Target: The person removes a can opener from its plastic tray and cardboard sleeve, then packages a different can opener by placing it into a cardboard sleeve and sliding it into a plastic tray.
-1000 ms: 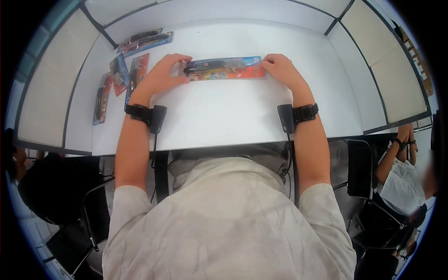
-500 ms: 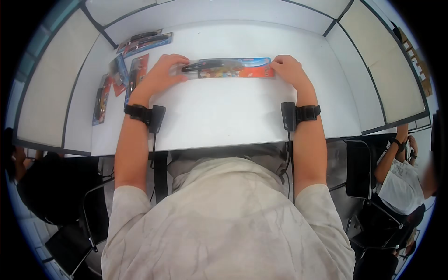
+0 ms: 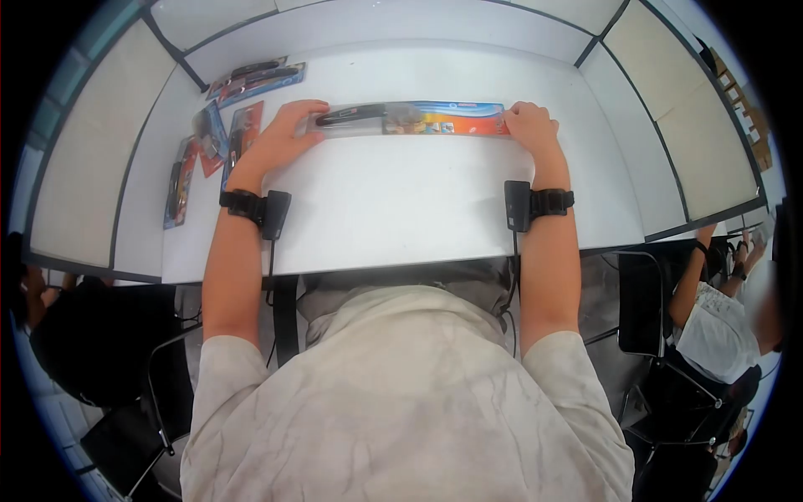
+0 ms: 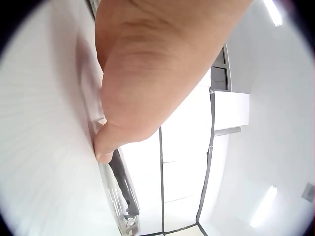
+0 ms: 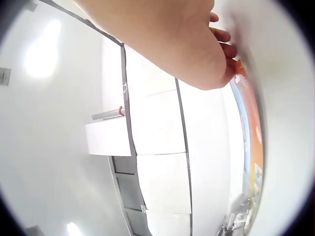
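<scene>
A clear plastic blister pack (image 3: 355,127) with a black-handled tool (image 3: 351,113) inside lies across the white table. My left hand (image 3: 287,134) grips its left end between thumb and fingers; the left wrist view shows the thumb at the plastic edge, beside the black handle (image 4: 124,182). A printed backing card (image 3: 468,119), blue, yellow and orange, sticks out of the pack to the right. My right hand (image 3: 532,127) pinches the card's right end. In the right wrist view the curled fingers meet the orange end of the card (image 5: 253,118).
Several similar packs lie at the left: two at the back (image 3: 259,79), others nearer, such as an upright one (image 3: 179,184). Low white panels wall the table (image 3: 401,209) at the back and sides. Other people sit on both sides.
The right hand has moved right, drawing the card along so more of it is out of the clear pack. The left hand has shifted slightly left with the pack and the tool.
</scene>
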A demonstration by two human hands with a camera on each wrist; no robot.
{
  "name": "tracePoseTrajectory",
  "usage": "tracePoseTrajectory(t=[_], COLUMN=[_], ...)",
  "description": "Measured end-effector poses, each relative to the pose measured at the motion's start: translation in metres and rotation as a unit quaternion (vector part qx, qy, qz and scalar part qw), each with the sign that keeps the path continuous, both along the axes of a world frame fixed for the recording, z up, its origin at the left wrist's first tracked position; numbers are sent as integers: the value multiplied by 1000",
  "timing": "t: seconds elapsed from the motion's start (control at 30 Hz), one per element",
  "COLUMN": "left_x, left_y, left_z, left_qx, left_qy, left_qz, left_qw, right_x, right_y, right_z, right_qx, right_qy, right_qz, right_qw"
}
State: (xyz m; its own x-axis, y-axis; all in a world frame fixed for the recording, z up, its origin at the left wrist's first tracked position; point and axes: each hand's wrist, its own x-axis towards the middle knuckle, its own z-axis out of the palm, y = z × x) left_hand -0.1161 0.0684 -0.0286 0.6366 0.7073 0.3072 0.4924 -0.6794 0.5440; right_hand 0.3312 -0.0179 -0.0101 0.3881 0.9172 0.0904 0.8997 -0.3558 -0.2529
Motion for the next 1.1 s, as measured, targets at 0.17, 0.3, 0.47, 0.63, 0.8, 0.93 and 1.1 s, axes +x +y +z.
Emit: tracePoseTrajectory(t=[0.17, 0.3, 0.47, 0.63, 0.8, 0.93, 1.1], left_x=[9, 13, 3, 1, 1, 1, 3], left_y=[-11, -6, 7, 6, 5, 3, -1], left_z=[2, -4, -14, -10, -10, -10, -6], left_qx=[-21, 53, 72, 57, 40, 32, 33], left_qy=[-36, -12, 25, 31, 14, 2, -15], left_qz=[35, 28, 32, 47, 49, 54, 51], left_qw=[999, 998, 997, 997, 998, 998, 998], right_x=[-6, -26, -33, -25, -23, -23, -24], right_y=[4, 2, -5, -1, -1, -3, 1], right_z=[-15, -37, -28, -27, -25, -20, -21], right_qx=[132, 121, 115, 111, 132, 142, 226], right_qy=[14, -23, -42, -63, -55, -44, -22], right_qz=[101, 178, 144, 115, 102, 82, 170], right_qw=[986, 976, 982, 985, 985, 985, 959])
